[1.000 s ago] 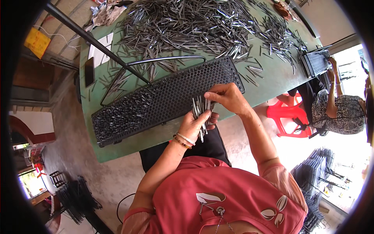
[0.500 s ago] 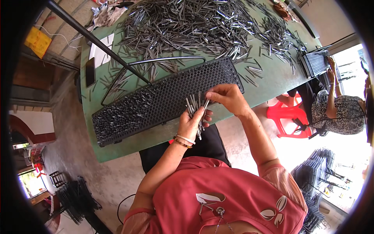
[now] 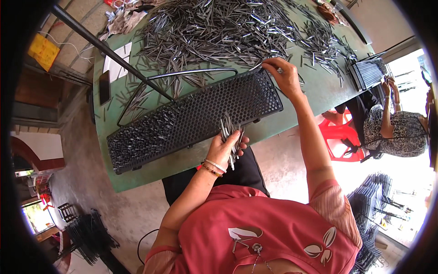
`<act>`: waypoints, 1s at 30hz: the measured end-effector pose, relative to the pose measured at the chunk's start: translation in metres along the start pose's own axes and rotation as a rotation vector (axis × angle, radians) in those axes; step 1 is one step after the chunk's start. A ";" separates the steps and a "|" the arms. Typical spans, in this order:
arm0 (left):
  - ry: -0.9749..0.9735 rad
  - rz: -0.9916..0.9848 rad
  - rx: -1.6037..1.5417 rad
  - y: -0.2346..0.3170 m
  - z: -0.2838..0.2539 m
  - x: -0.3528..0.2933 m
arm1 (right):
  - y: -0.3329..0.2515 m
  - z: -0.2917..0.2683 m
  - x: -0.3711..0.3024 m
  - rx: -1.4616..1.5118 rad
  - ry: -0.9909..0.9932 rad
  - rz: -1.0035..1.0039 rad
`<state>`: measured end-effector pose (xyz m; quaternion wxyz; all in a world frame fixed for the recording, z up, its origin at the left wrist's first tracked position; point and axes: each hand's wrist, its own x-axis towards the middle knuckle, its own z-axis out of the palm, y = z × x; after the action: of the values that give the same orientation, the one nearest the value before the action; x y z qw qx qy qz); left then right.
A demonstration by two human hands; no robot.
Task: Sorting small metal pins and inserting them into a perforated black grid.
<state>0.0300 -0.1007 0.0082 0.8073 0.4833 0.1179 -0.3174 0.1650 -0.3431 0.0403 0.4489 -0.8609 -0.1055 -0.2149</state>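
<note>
the left hand (image 3: pixel 222 149) hides part of its thin strips (image 3: pixel 226 129).

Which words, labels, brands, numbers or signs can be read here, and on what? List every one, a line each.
No readable text anywhere.
Yellow packet: any print is too blurred to read.
White sheet: dark lines, no legible words.
Red apron: pale leaf shapes, no lettering seen.
Black perforated tray: no lettering visible.

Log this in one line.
left hand: holding metal strips | right hand: seemingly pinching strip at far right corner of perforated black tray | tray: left end crowded with strips
</note>
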 end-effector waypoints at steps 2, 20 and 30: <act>-0.005 -0.005 0.007 0.000 0.000 0.000 | 0.007 0.002 0.002 0.019 -0.029 0.014; -0.036 -0.070 0.022 0.000 0.003 0.003 | 0.016 -0.010 0.017 0.028 -0.257 -0.186; -0.012 -0.124 -0.008 -0.003 -0.005 0.006 | 0.028 0.005 0.002 -0.089 -0.287 -0.322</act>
<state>0.0334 -0.0996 0.0001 0.7888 0.4698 0.1440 -0.3692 0.1789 -0.3552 0.0190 0.3506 -0.8737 -0.2949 -0.1634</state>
